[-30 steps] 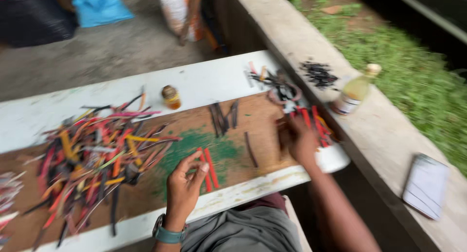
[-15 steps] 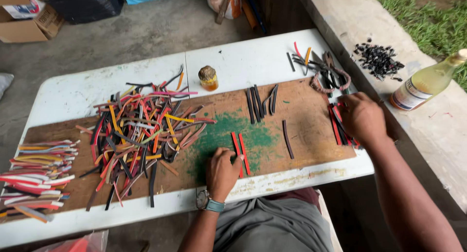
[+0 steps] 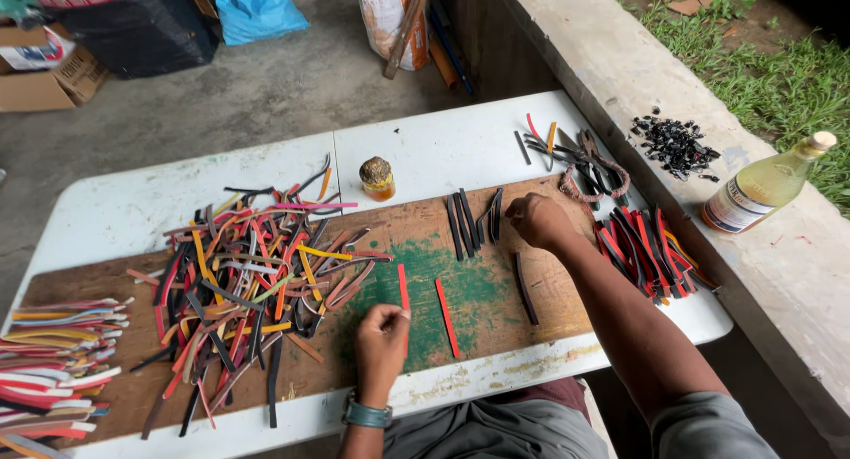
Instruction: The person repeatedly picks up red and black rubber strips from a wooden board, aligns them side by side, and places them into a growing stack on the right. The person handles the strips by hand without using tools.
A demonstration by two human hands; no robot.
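Left hand: the left hand (image 3: 382, 332) rested low on the wooden board (image 3: 531, 331), fingers curled together on the lower end of a red strip (image 3: 403, 290) that ran toward 12 o'clock.
Right hand: the right hand (image 3: 538, 221) lay closed in a loose fist on the board; whether it pinched anything could not be told.
Second red strip: the second red strip (image 3: 446, 316) lay flat at 3 o'clock of the left hand, just beside it, untouched.
Black strips: the black strips (image 3: 467, 223) sat in a small row at 9 o'clock of the right hand; one more black strip (image 3: 524, 288) lay at its 6 o'clock.
Mixed pile: the mixed pile (image 3: 252, 273) of coloured strips spread at 10 o'clock of the left hand.
Red-and-black bundle: the red-and-black bundle (image 3: 645, 250) lay at 3 o'clock of the right hand.
Jar: the jar (image 3: 376, 178) stood at 12 o'clock of the board, on the white table (image 3: 425, 145).
Bottle: the bottle (image 3: 766, 185) stood on the concrete ledge (image 3: 620, 61), far right.
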